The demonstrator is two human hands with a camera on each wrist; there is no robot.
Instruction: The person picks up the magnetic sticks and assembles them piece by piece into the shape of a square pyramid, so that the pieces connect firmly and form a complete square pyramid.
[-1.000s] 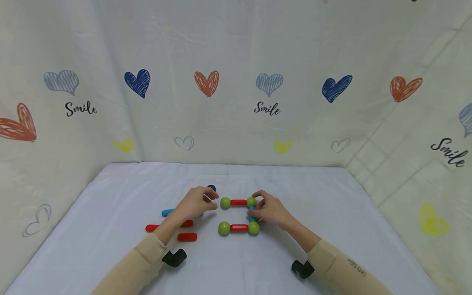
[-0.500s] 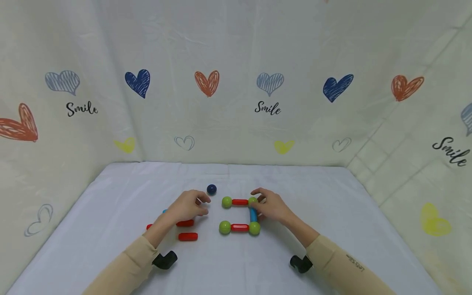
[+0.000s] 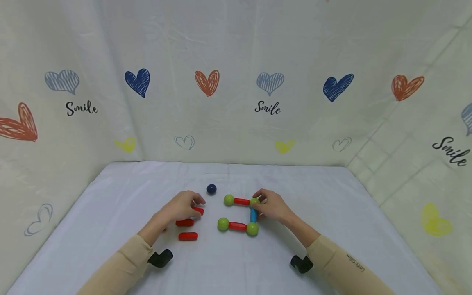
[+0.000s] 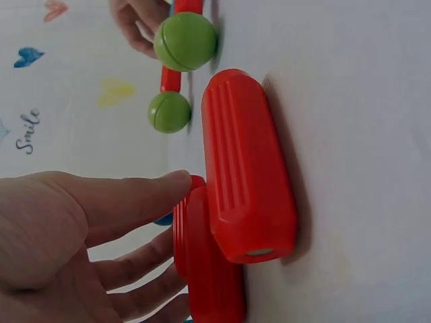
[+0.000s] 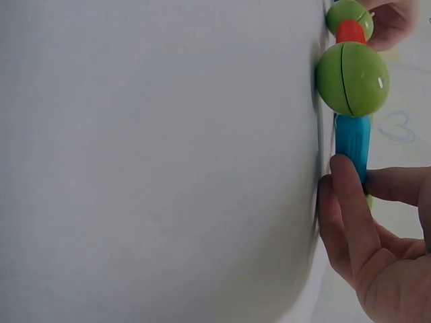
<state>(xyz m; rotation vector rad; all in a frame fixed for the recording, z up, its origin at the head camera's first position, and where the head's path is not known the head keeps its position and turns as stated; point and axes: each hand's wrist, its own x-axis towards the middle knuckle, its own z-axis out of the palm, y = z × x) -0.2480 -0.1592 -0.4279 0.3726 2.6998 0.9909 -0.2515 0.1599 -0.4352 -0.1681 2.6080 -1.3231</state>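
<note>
Several green balls, red rods and a blue rod form a three-sided frame on the white table, with green balls (image 3: 223,224) at its free ends. My right hand (image 3: 272,206) pinches the blue rod (image 5: 353,138) near the upper right ball (image 3: 255,203); in the right wrist view thumb and fingers lie on opposite sides of it. My left hand (image 3: 182,206) is left of the frame, its fingers loosely spread around a loose red rod (image 3: 199,210). In the left wrist view the thumb reaches that rod's end, and two nearer red rods (image 4: 249,165) partly hide it.
A dark blue ball (image 3: 212,189) sits behind the left hand. Two loose red rods (image 3: 188,236) lie in front of it. Black wrist devices (image 3: 160,258) show at both sleeves. A cloth wall (image 3: 236,123) with printed hearts stands behind the table.
My left hand has moved left, away from the frame and over to the loose red rods, uncovering the dark blue ball. The frame has shifted slightly, with my right hand staying at its right side.
</note>
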